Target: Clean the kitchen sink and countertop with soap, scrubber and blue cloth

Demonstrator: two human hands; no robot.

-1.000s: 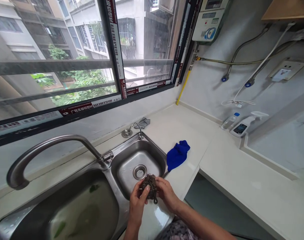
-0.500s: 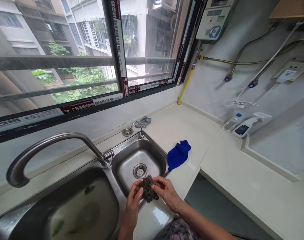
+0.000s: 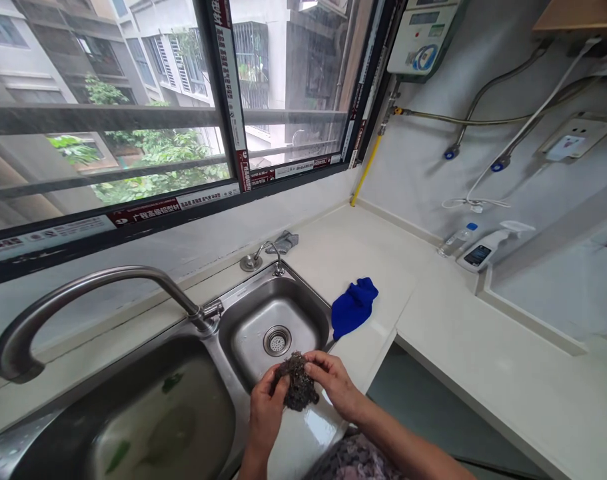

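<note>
Both hands hold a dark grey-brown, curly clump that looks like a steel wool scrubber, just over the front rim of the small sink. My left hand pinches its left side, thumb on top. On the right edge, my right hand grips it between thumb and fingers. The fingertips behind the scrubber are hidden. To the left, the large sink contains cloudy water with green leaf pieces in it.
A curved faucet arches over the large sink. On the counter lie a blue cloth and a grey cloth. A clear bottle and a white spray bottle are near the right wall. A small spout stands behind the small sink.
The scrubber has been turned and spread a little between my hands, showing a wider, flatter face. My left hand has shifted slightly left and down. The whole view has drifted slightly.
</note>
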